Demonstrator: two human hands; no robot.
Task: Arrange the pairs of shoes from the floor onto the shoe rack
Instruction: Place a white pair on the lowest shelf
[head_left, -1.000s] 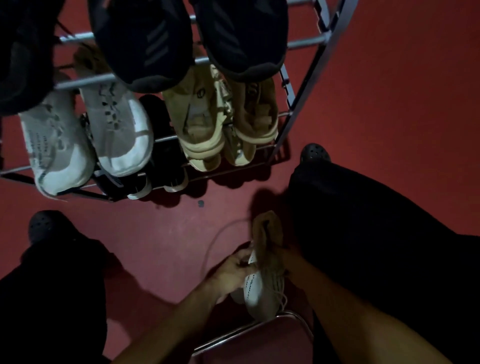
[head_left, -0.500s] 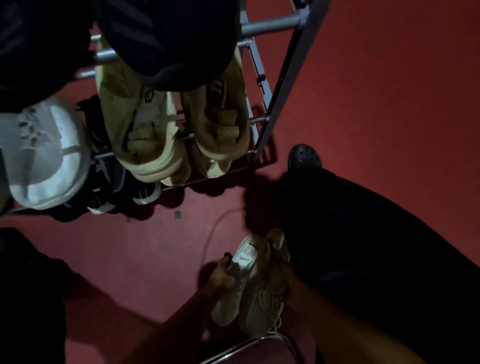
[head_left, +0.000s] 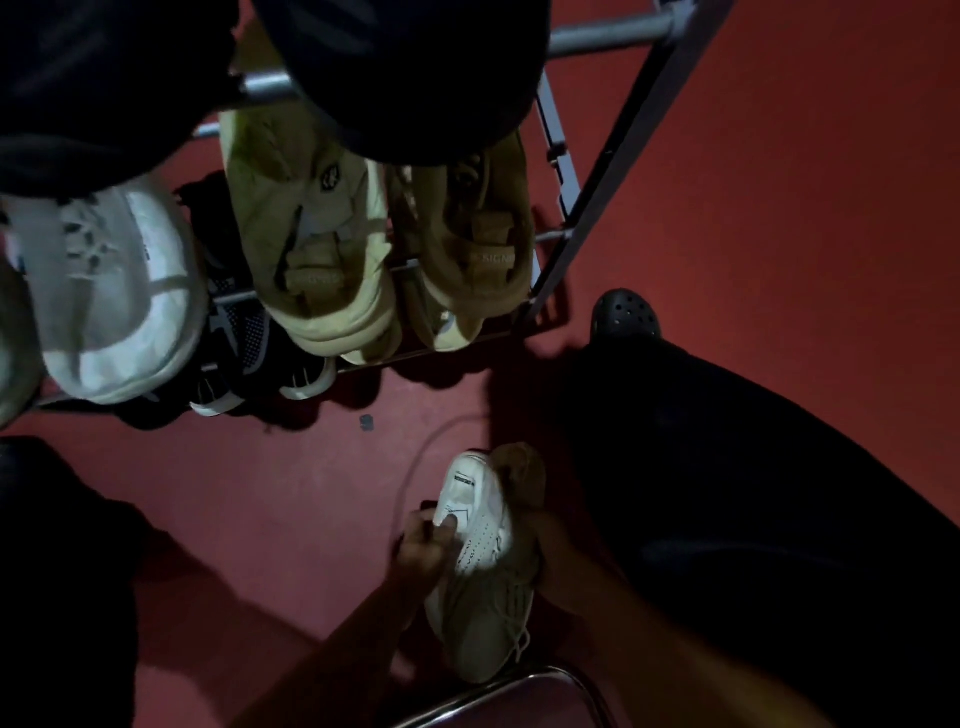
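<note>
A pair of white lace-up sneakers (head_left: 480, 566) is held low over the red floor, soles together, heels pointing toward the rack. My left hand (head_left: 423, 545) grips the left shoe with the thumb on its heel tab. My right hand (head_left: 545, 540) holds the other shoe from the right, mostly hidden behind it in shadow. The metal shoe rack (head_left: 618, 156) stands ahead. It carries beige strap sandals (head_left: 311, 244), a white sneaker (head_left: 119, 296), black shoes (head_left: 395, 67) on top and black-and-white shoes (head_left: 244, 343) at the bottom.
My legs in dark trousers flank the scene, with a black clog (head_left: 626, 314) on my right foot beside the rack's right post. A metal chair edge (head_left: 519, 691) lies under the held shoes. A thin cord (head_left: 415, 467) curves on the red floor (head_left: 779, 182).
The view has moved closer to the rack and shifted right. The shoes have turned so the white heel faces up, and my left thumb now presses its heel tab.
</note>
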